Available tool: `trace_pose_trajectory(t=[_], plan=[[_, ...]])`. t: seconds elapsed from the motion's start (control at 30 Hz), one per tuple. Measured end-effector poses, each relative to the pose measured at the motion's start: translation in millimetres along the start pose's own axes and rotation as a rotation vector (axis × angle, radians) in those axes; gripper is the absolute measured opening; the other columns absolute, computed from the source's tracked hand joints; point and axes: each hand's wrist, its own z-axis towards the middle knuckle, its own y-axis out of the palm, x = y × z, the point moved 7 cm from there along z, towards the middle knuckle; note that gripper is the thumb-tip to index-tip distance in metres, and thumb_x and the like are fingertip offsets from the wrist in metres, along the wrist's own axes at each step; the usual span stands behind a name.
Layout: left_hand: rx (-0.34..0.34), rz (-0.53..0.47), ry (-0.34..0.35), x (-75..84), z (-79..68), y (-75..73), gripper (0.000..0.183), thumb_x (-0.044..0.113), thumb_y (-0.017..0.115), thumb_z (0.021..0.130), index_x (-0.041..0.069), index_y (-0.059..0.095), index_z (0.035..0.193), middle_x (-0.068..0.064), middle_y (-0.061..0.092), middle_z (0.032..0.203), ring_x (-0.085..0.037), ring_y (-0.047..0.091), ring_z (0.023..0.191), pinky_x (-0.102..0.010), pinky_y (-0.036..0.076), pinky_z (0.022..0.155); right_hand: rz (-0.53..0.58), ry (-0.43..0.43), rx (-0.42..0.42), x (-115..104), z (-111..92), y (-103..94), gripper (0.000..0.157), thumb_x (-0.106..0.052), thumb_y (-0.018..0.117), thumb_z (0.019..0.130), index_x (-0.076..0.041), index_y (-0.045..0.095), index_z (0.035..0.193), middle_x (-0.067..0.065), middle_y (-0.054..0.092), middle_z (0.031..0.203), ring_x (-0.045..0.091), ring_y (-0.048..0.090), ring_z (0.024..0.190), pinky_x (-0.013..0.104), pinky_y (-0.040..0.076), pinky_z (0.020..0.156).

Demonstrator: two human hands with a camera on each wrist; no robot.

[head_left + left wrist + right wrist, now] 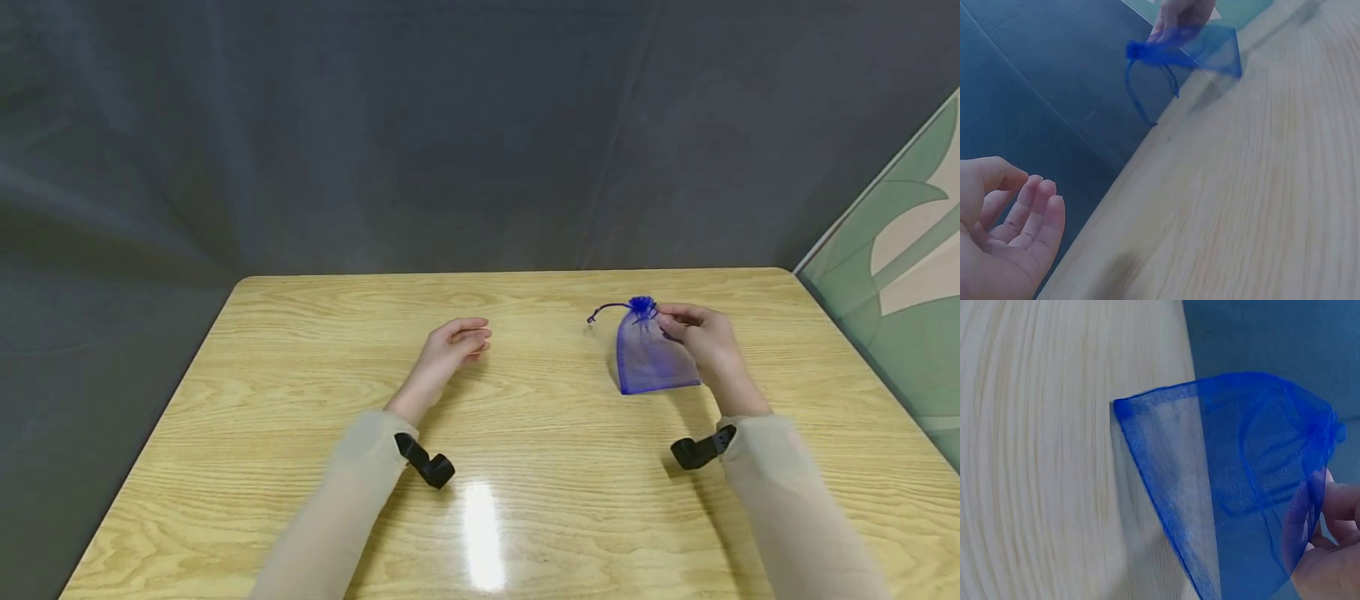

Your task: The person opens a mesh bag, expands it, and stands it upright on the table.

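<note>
A sheer blue drawstring pouch (652, 358) hangs over the right part of the table, its gathered neck at the top and its flat bottom edge lower. Thumb and fingers of my right hand (701, 337) pinch it by the neck on the right side. One drawstring end sticks out to the left of the neck. In the right wrist view the see-through mesh of the pouch (1229, 469) shows the table edge behind it. My left hand (453, 346) hovers over the middle of the table with loosely bent fingers and nothing in them.
The light wood table (300, 350) has its far edge against a dark grey curtain (450, 150). A green and cream patterned panel (900, 267) borders it on the right. A black wrist camera (423, 460) juts from the left sleeve, and another (702, 448) from the right.
</note>
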Motion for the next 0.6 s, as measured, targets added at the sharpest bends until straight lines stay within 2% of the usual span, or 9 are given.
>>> trace_pose_trajectory(t=[0.1, 0.23, 0.27, 0.37, 0.47, 0.6], plan=[[-0.010, -0.021, 0.000, 1.2, 3.2, 9.1, 0.038, 0.010, 0.053, 0.097, -0.004, 0.050, 0.133, -0.026, 0.055, 0.130, -0.009, 0.062, 0.094, -0.049, 0.048, 0.102, 0.222, 0.015, -0.002, -3.4, -2.2, 11.4, 0.031, -0.001, 0.053, 0.095, -0.026, 0.067, 0.084, -0.020, 0.063, 0.076, -0.007, 0.058, 0.073, 0.005, 0.051, 0.067], [-0.032, -0.018, -0.011, -2.1, 6.2, 20.8, 0.037, 0.009, 0.053, 0.097, -0.002, 0.051, 0.132, -0.026, 0.055, 0.129, -0.010, 0.063, 0.094, -0.046, 0.050, 0.101, 0.447, 0.048, -0.028, -6.3, -4.1, 31.3, 0.037, 0.003, 0.052, 0.094, -0.024, 0.070, 0.077, -0.014, 0.064, 0.077, -0.004, 0.059, 0.072, 0.007, 0.052, 0.067], [-0.037, -0.020, -0.016, -3.8, 6.7, 23.7, 0.036, 0.008, 0.053, 0.097, -0.002, 0.052, 0.132, -0.026, 0.056, 0.129, -0.015, 0.064, 0.097, -0.045, 0.050, 0.101, 0.481, 0.062, -0.039, -6.6, -4.6, 36.6, 0.036, 0.003, 0.052, 0.094, -0.023, 0.070, 0.077, -0.014, 0.064, 0.077, -0.004, 0.060, 0.072, 0.007, 0.052, 0.068], [-0.049, -0.024, -0.023, -8.0, 8.0, 32.2, 0.034, 0.005, 0.052, 0.097, -0.002, 0.054, 0.130, -0.027, 0.056, 0.129, -0.030, 0.062, 0.107, -0.042, 0.052, 0.099, 0.527, 0.106, -0.064, -6.7, -6.5, 52.7, 0.036, 0.003, 0.052, 0.094, -0.023, 0.070, 0.076, -0.013, 0.065, 0.078, -0.003, 0.060, 0.073, 0.008, 0.052, 0.069], [-0.058, -0.028, -0.020, -10.7, 9.2, 38.8, 0.033, 0.002, 0.052, 0.096, -0.004, 0.055, 0.128, -0.029, 0.057, 0.127, -0.035, 0.061, 0.110, -0.039, 0.054, 0.097, 0.518, 0.141, -0.086, -6.0, -9.3, 67.5, 0.036, 0.002, 0.051, 0.094, -0.023, 0.070, 0.077, -0.013, 0.064, 0.079, -0.003, 0.060, 0.074, 0.008, 0.052, 0.069], [-0.064, -0.041, -0.016, -11.6, 10.4, 43.4, 0.033, 0.001, 0.053, 0.095, -0.007, 0.055, 0.127, -0.031, 0.057, 0.125, -0.024, 0.065, 0.098, -0.038, 0.055, 0.095, 0.471, 0.157, -0.119, -4.8, -12.1, 86.4, 0.037, 0.002, 0.050, 0.095, -0.025, 0.068, 0.077, -0.014, 0.064, 0.078, -0.003, 0.059, 0.073, 0.008, 0.052, 0.069]])
